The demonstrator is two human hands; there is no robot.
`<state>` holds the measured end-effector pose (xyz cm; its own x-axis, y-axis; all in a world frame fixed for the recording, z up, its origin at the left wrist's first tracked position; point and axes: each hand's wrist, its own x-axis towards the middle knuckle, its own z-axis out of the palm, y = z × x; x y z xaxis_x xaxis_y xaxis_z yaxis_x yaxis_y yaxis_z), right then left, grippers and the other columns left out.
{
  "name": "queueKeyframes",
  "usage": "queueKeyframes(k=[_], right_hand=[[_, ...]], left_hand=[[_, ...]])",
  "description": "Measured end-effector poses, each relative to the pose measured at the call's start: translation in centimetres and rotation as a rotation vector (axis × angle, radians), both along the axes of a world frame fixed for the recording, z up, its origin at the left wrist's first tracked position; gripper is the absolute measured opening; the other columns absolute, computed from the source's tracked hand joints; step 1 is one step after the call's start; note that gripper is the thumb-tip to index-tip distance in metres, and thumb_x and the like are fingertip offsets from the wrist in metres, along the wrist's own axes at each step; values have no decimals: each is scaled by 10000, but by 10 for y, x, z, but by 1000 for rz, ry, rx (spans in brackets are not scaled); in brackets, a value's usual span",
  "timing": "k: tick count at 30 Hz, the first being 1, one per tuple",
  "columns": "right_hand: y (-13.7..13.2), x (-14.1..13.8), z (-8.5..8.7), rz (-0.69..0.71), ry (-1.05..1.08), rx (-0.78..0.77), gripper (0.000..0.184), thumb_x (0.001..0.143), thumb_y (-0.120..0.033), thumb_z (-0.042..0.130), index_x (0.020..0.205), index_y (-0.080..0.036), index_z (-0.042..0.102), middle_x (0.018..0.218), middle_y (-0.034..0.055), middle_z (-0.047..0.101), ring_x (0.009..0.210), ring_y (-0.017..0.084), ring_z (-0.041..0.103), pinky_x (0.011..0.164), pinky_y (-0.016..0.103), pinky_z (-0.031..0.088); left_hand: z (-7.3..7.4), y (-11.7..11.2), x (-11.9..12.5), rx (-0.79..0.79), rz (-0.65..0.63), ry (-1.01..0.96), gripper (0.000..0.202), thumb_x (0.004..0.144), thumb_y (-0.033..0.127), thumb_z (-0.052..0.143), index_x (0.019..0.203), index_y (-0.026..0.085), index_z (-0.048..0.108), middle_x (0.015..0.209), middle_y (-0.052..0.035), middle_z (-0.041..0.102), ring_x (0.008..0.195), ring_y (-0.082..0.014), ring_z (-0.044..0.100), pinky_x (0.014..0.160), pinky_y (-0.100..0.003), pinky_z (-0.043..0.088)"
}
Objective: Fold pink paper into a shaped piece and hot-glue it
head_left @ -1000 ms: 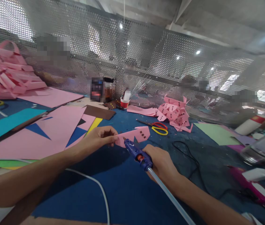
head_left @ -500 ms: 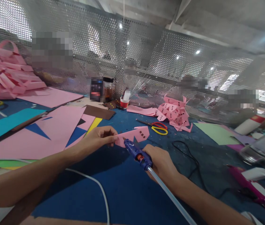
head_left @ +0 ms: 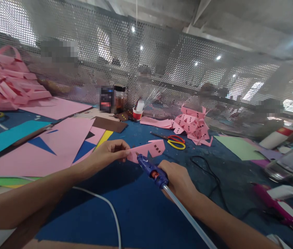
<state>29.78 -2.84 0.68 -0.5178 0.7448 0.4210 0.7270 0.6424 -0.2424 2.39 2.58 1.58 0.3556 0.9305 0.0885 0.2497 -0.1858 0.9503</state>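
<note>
Between thumb and fingers, my left hand [head_left: 112, 152] pinches the left end of a pink paper cutout [head_left: 150, 148]. The cutout has a triangular notch in its lower edge and a few dark squares near its right end. My right hand [head_left: 179, 176] is wrapped round a blue hot glue gun [head_left: 153, 170]. The gun's nozzle sits at the cutout's surface, close to my left fingertips; whether it touches cannot be made out. A long clear glue stick [head_left: 188, 214] sticks out of the gun's back end. Red-and-yellow scissors [head_left: 175, 141] lie just behind the cutout.
Behind the scissors is a heap of dotted pink cutouts [head_left: 193, 124]. Pink sheets [head_left: 65, 145] cover the left side, with a pile of pink strips [head_left: 11, 83] beyond. A white cable [head_left: 110, 204] crosses in front. At right lie a black cord [head_left: 208, 169] and a magenta tool [head_left: 278, 204].
</note>
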Motion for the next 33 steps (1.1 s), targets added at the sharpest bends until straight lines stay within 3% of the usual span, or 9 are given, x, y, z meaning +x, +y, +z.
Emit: queueKeyframes(k=[33], right_hand=[[-1,-2,1,-43,-46,3,83,876,-268,538,808,-226,512,666,-13,557,613,172,504,576,286,234]], left_hand=[[4,-2,1,23,18,30,303,823,472,685,840,171,648,780,-17,658,706,-161,579,683,-295,447]])
